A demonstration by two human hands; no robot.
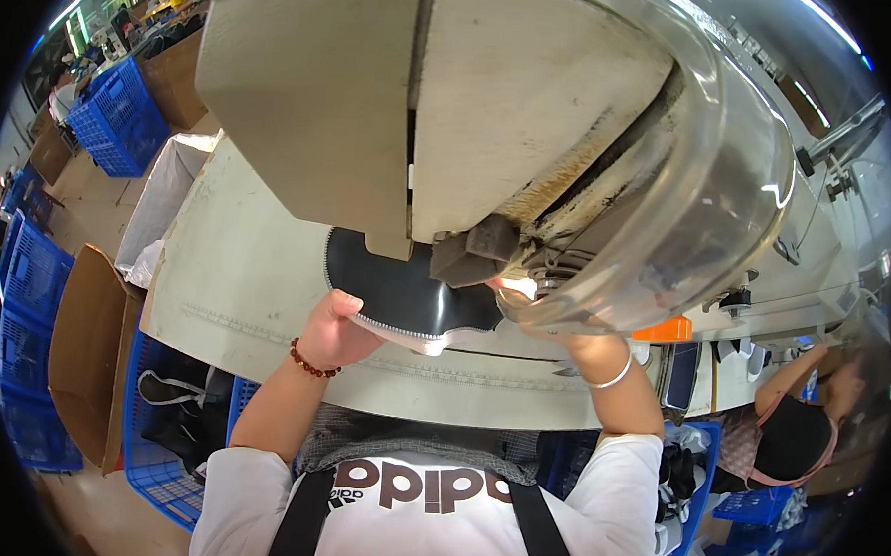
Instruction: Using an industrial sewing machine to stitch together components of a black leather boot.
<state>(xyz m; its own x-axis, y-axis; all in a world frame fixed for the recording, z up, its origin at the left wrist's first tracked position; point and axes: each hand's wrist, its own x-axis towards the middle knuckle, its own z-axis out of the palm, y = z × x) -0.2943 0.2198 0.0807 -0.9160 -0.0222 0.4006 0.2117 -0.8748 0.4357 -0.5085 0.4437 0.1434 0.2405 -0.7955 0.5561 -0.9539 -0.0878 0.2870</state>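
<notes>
A black panel (395, 286) with a curved outline and white stitching along its edge lies under the head of a large beige sewing machine (314, 103). My left hand (339, 335), a beaded bracelet at its wrist, grips the panel's near left edge with the thumb on top. The other fingers go out of sight underneath. Pale material shows below the panel's near edge. Close to the panel's right end is my right hand (552, 332), with a pale bangle on that wrist. The machine's clear guard (707, 210) and metal parts cover most of its fingers, so its grip is hidden.
The white worktable (238, 259) has a ruler strip along its front. An orange object (664, 329) and a dark phone-like slab (682, 376) lie at right. Blue crates (163, 474) with dark pieces flank me. Cardboard boxes (89, 357) stand left; another person (792, 432) works at right.
</notes>
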